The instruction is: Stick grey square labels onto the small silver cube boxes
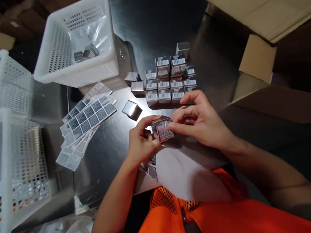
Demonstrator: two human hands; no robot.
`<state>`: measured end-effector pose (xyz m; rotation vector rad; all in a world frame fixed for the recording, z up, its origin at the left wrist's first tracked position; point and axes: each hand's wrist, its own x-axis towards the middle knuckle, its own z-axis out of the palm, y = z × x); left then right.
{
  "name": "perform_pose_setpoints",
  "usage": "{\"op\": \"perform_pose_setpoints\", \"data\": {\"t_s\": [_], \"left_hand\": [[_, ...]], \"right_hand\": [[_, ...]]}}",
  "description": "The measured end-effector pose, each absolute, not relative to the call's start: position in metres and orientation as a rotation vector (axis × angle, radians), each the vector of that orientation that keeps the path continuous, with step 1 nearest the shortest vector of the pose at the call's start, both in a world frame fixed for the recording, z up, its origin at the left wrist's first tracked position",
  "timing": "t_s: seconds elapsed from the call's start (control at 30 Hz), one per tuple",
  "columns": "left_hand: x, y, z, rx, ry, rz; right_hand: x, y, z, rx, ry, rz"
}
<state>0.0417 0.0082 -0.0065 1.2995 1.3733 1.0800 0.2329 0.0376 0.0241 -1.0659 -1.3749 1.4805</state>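
Nearest to us is our orange mesh vest (pixel 208 217), with both bare forearms reaching out from it over the dark metal surface (pixel 150 26). Our left hand (pixel 141 141) grips a small silver box (pixel 162 129) from its left side, thumb on top and fingers curled beneath. Our right hand (pixel 199 118) meets the same box from the right, fingertips (pixel 172 126) pressed against its labelled face. The box is held just above the surface, close to our chest, slightly tilted.

Just beyond our hands stands a tight cluster of silver boxes (pixel 169 82), barcode labels facing up. One loose silver box (pixel 131 109) lies to the left of the cluster, near our left hand. Further left, sheets of printed labels (pixel 86 119) are fanned out on the surface. A white perforated basket (pixel 78 40) sits behind them, holding a few small boxes. More white baskets (pixel 8 144) are stacked at the far left. Cardboard cartons (pixel 259 56) fill the right side.
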Motion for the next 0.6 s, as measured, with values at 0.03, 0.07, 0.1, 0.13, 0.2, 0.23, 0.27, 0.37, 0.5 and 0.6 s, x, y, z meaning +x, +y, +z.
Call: {"op": "perform_pose_setpoints", "data": {"t_s": [0.03,0.07,0.1,0.13,0.2,0.23,0.27,0.37,0.5,0.6], "left_hand": [[0.042,0.008,-0.006,1.309,1.383,1.079],[0.043,0.008,-0.007,1.321,1.393,1.077],[0.043,0.008,-0.007,1.335,1.402,1.074],[0.043,0.008,-0.008,1.348,1.409,1.071],[0.043,0.007,-0.01,1.375,1.415,1.082],[0.042,0.006,-0.011,1.386,1.412,1.097],[0.04,0.005,-0.011,1.391,1.401,1.108],[0.03,0.001,-0.011,1.362,1.241,1.054],[0.018,0.003,-0.007,1.24,0.881,0.978],[0.02,0.008,-0.002,1.248,0.933,1.087]], "right_hand": [[0.232,0.037,0.023,-1.087,-1.38,1.444],[0.232,0.037,0.022,-1.113,-1.383,1.404],[0.231,0.037,0.021,-1.141,-1.378,1.361],[0.231,0.038,0.019,-1.164,-1.368,1.326],[0.231,0.042,0.014,-1.176,-1.324,1.348],[0.231,0.044,0.012,-1.161,-1.297,1.421],[0.231,0.046,0.011,-1.128,-1.275,1.535],[0.233,0.051,0.009,-0.98,-1.25,1.9],[0.239,0.054,0.013,-0.834,-1.332,2.023],[0.238,0.054,0.011,-0.824,-1.466,2.076]]}}
